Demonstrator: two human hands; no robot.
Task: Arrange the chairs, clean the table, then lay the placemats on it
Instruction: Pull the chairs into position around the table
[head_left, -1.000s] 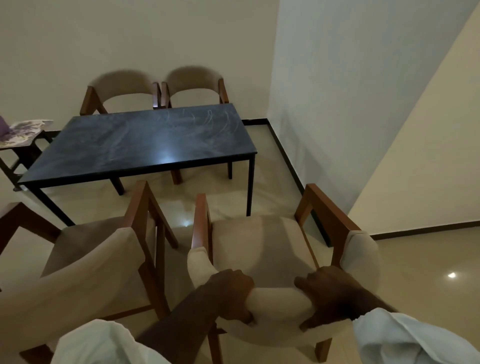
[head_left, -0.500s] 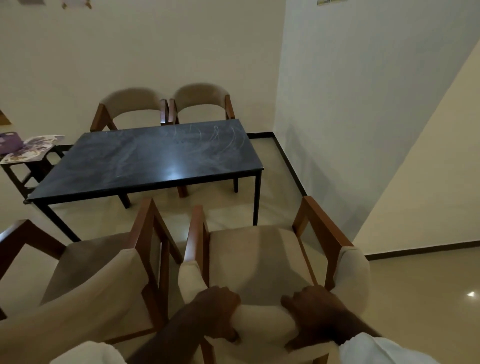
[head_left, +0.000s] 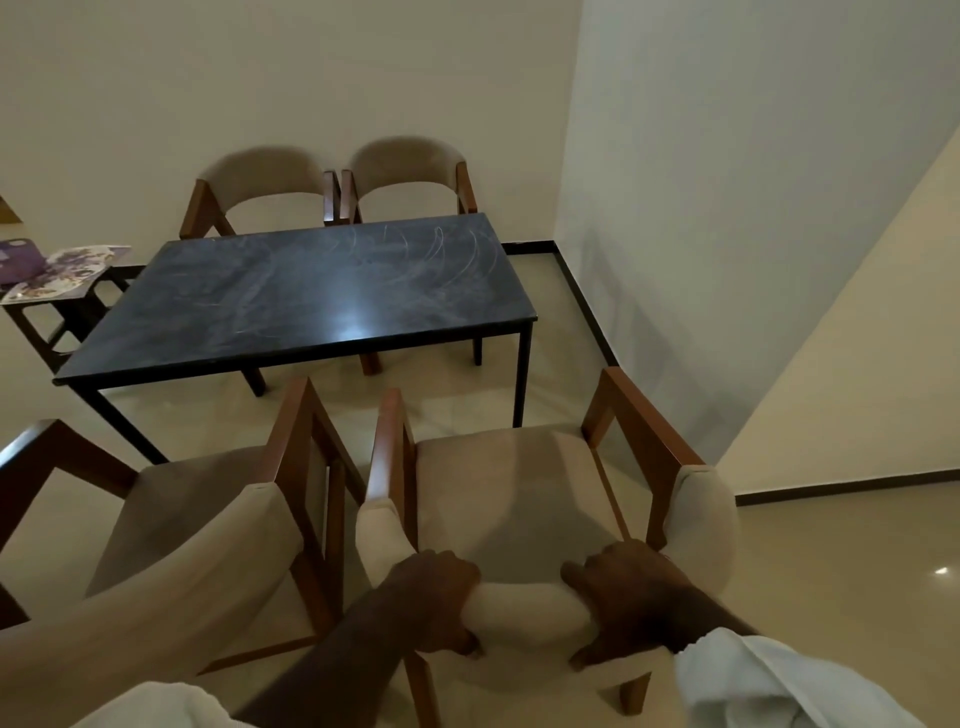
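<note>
Probably stiff, weighty: beige-cushioned wooden armchair (head_left: 519, 493) facing black table (head_left: 291, 301)'s near edge, gripped at padded backrest (head_left: 524, 608) by left hand (head_left: 441, 603) and right hand (head_left: 628, 597).

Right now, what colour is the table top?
The table top is dark blue-black with pale streaky smears; the head view shows it.

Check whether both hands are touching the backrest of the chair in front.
Touching. The head view shows the left hand and right hand each curled over the chair's padded backrest, gripping it.
</note>
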